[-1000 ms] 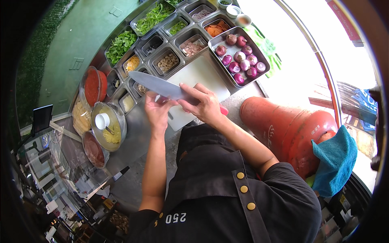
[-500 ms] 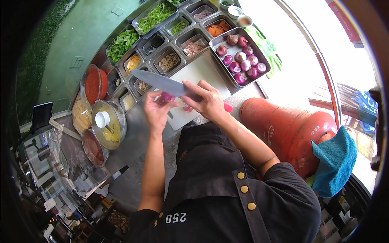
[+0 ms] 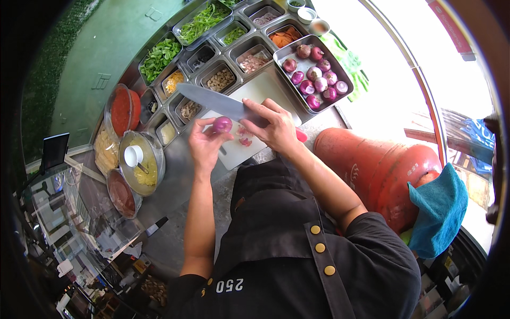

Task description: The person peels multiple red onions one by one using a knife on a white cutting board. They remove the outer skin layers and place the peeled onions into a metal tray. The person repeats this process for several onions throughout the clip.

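Between the fingertips of my left hand [image 3: 206,148] is a purple-red onion [image 3: 222,125], held up over the near left part of the white cutting board [image 3: 231,155]. My right hand [image 3: 275,126] grips a large kitchen knife [image 3: 212,101], its wide blade pointing to the far left. The red handle shows behind the hand. The blade is apart from the onion, a little beyond it. On the board below lie small reddish onion scraps [image 3: 245,141]. Whole onions [image 3: 321,84] fill a steel tray [image 3: 348,97] at the board's far right corner.
Steel pans of greens [image 3: 161,57], carrot slices [image 3: 285,37] and other chopped food line the far side. Covered bowls, one with a white cup [image 3: 134,155], stand at left. A red gas cylinder [image 3: 372,173] with a blue cloth [image 3: 440,211] lies close on the right.
The knife blade has moved away from the onion, slightly up and right. The onion has turned in my left fingers and shows more fully. More scraps are visible on the board.
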A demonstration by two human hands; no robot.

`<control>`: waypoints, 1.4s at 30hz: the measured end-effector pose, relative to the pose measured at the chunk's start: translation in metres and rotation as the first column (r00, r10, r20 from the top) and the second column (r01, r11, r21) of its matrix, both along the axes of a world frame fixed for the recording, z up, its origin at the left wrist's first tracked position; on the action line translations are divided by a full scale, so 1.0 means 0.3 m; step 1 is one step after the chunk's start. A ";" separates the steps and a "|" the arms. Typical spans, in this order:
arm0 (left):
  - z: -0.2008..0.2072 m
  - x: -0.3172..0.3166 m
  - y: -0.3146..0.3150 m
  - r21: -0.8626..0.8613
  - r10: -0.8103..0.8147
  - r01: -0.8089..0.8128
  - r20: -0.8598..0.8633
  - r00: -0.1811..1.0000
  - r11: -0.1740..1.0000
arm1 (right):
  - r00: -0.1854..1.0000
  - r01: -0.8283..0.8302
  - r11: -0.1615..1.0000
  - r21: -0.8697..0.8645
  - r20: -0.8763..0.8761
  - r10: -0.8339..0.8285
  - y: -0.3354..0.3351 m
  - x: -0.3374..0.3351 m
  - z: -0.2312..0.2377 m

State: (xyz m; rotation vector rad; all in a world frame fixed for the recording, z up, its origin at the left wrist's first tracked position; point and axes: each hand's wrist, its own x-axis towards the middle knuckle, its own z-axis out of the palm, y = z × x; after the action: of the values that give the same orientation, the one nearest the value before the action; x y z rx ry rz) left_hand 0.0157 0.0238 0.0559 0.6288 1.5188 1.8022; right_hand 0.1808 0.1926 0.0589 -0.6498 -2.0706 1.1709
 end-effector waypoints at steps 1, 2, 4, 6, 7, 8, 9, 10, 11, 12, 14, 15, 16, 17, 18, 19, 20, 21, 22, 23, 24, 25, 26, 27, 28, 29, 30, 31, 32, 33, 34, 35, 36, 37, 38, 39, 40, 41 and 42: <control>0.001 0.003 -0.001 -0.005 -0.005 0.005 -0.001 1.000 1.000 | 1.000 -0.015 1.000 0.025 -0.002 0.015 0.002 0.000 0.000; 0.002 0.005 -0.001 -0.011 -0.009 0.009 -0.001 1.000 1.000 | 1.000 -0.025 0.999 0.026 0.012 0.025 0.002 0.002 0.000; 0.006 0.005 0.000 -0.018 -0.012 0.012 -0.013 1.000 1.000 | 0.998 -0.051 0.998 0.032 0.042 0.050 -0.002 0.004 -0.001; 0.008 0.004 -0.002 -0.023 -0.014 0.013 -0.026 1.000 1.000 | 0.997 -0.062 0.998 0.014 0.039 0.062 -0.011 0.005 -0.001; 0.008 0.003 -0.004 -0.023 -0.015 0.014 -0.034 0.999 1.000 | 0.997 -0.066 0.998 0.006 0.038 0.065 -0.016 0.005 -0.002; 0.007 0.002 -0.007 -0.025 -0.013 0.012 -0.041 0.999 1.000 | 0.997 -0.061 0.998 0.006 0.047 0.061 -0.021 0.006 -0.001; 0.006 0.002 -0.010 -0.040 -0.016 0.015 -0.030 0.999 0.999 | 0.997 -0.056 0.998 0.005 0.057 0.056 -0.025 0.007 -0.001; 0.005 0.001 -0.013 -0.053 -0.016 0.015 -0.020 1.000 0.998 | 0.996 -0.053 0.999 0.003 0.076 0.053 -0.028 0.007 0.000; 0.005 0.001 -0.015 -0.068 -0.015 0.014 -0.010 1.000 0.998 | 0.995 -0.053 0.999 -0.014 0.083 0.054 -0.031 0.006 0.001; 0.005 0.001 -0.017 -0.093 -0.021 0.019 -0.017 1.000 0.995 | 0.994 -0.053 0.998 -0.033 0.099 0.056 -0.033 0.007 0.001; 0.006 0.003 -0.018 -0.153 -0.025 0.021 -0.025 0.999 0.988 | 0.994 -0.044 0.998 -0.049 0.093 0.049 -0.036 0.001 -0.001; 0.007 0.004 -0.017 -0.133 -0.037 0.030 -0.046 0.998 0.991 | 0.997 -0.035 0.998 -0.047 0.073 0.038 -0.038 -0.006 -0.005; 0.007 0.007 -0.015 -0.126 -0.038 0.030 -0.060 0.997 0.992 | 0.998 -0.025 0.999 -0.043 0.048 0.027 -0.042 -0.016 -0.010; 0.008 0.008 -0.013 -0.114 -0.041 0.033 -0.071 0.997 0.993 | 0.998 -0.018 0.997 -0.069 0.060 0.022 -0.045 -0.027 -0.017; 0.010 0.009 -0.014 -0.126 -0.047 0.034 -0.099 0.994 0.991 | 0.997 -0.009 0.996 -0.093 0.069 0.016 -0.048 -0.037 -0.025; 0.011 0.009 -0.015 -0.135 -0.054 0.038 -0.123 0.991 0.990 | 0.997 0.000 0.993 -0.115 0.075 0.009 -0.051 -0.047 -0.034; 0.011 0.007 -0.016 -0.143 -0.062 0.041 -0.146 0.987 0.989 | 0.996 0.000 0.991 -0.135 0.091 0.012 -0.053 -0.055 -0.044; 0.012 0.005 -0.018 -0.167 -0.066 0.040 -0.150 0.987 0.985 | 0.995 0.001 0.988 -0.153 0.102 0.015 -0.056 -0.063 -0.053; 0.011 0.001 -0.020 -0.192 -0.069 0.039 -0.153 0.986 0.981 | 0.993 0.002 0.985 -0.170 0.114 0.018 -0.059 -0.070 -0.062; 0.010 -0.004 -0.022 -0.226 -0.070 0.034 -0.157 0.985 0.974 | 0.994 0.003 0.980 -0.198 0.111 0.019 -0.063 -0.076 -0.068; 0.009 -0.007 -0.025 -0.224 -0.074 0.035 -0.166 0.983 0.974 | 0.994 0.006 0.974 -0.226 0.108 0.019 -0.067 -0.078 -0.072; 0.007 -0.010 -0.028 -0.232 -0.075 0.033 -0.174 0.982 0.972 | 0.994 0.009 0.967 -0.254 0.106 0.019 -0.070 -0.080 -0.075; 0.006 -0.013 -0.030 -0.242 -0.078 0.031 -0.185 0.980 0.970 | 0.995 -0.008 0.957 -0.291 0.092 0.036 -0.071 -0.081 -0.075; 0.004 -0.015 -0.031 -0.238 -0.071 0.030 -0.162 0.984 0.971 | 0.996 -0.025 0.944 -0.328 0.077 0.053 -0.072 -0.078 -0.074; 0.002 -0.016 -0.032 -0.236 -0.066 0.031 -0.142 0.988 0.971 | 0.996 -0.042 0.927 -0.373 0.060 0.069 -0.073 -0.076 -0.072; 0.001 -0.018 -0.033 -0.247 -0.058 0.026 -0.124 0.991 0.969 | 0.996 -0.051 0.937 -0.344 0.045 0.071 -0.073 -0.074 -0.070; 0.000 -0.018 -0.033 -0.234 -0.062 0.033 -0.119 0.991 0.972 | 0.997 -0.058 0.944 -0.324 0.031 0.072 -0.073 -0.068 -0.068; -0.001 -0.016 -0.033 -0.235 -0.065 0.036 -0.115 0.991 0.971 | 0.997 -0.064 0.950 -0.305 0.017 0.073 -0.073 -0.064 -0.068; -0.003 -0.016 -0.034 -0.222 -0.072 0.047 -0.109 0.991 0.974 | 0.995 -0.065 0.924 -0.377 0.048 0.089 -0.073 -0.053 -0.070; -0.004 -0.015 -0.035 -0.246 -0.059 0.022 -0.142 0.988 0.969 | 0.991 -0.063 0.893 -0.446 0.078 0.109 -0.071 -0.043 -0.074; -0.005 -0.015 -0.037 -0.257 -0.051 0.005 -0.176 0.983 0.966 | 0.986 -0.058 0.856 -0.513 0.105 0.130 -0.069 -0.040 -0.080; -0.006 -0.015 -0.037 -0.272 -0.044 -0.014 -0.207 0.977 0.962 | 0.995 -0.051 0.857 -0.514 0.048 0.088 -0.067 -0.047 -0.089; -0.008 -0.015 -0.038 -0.246 -0.039 -0.005 -0.173 0.984 0.969 | 0.999 -0.044 0.856 -0.515 -0.009 0.045 -0.064 -0.061 -0.099; -0.009 -0.016 -0.040 -0.226 -0.034 0.001 -0.138 0.990 0.974 | 1.000 -0.019 0.848 -0.530 -0.025 0.007 -0.061 -0.072 -0.108; -0.010 -0.018 -0.041 -0.201 -0.024 0.002 -0.104 0.994 0.980 | 0.999 -0.037 0.895 -0.444 -0.019 0.032 -0.056 -0.075 -0.115; -0.011 -0.021 -0.041 -0.205 -0.031 0.007 -0.117 0.993 0.979 | 0.998 -0.040 0.929 -0.368 0.030 0.055 -0.052 -0.075 -0.119; -0.011 -0.022 -0.041 -0.204 -0.036 0.009 -0.129 0.991 0.979 | 0.994 -0.046 0.956 -0.291 0.082 0.073 -0.051 -0.074 -0.121; -0.012 -0.023 -0.040 -0.203 -0.045 0.016 -0.143 0.989 0.979 | 0.993 -0.050 0.956 -0.289 0.091 0.080 -0.051 -0.073 -0.120; -0.010 -0.026 -0.039 -0.239 -0.056 0.015 -0.167 0.984 0.971 | 0.991 -0.056 0.956 -0.287 0.098 0.088 -0.055 -0.072 -0.117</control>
State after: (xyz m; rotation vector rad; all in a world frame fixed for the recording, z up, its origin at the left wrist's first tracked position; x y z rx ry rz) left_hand 0.0079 0.0122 0.0529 0.7034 1.7948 1.5400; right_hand 0.1592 0.1763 0.0237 -0.7939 -2.0484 1.5240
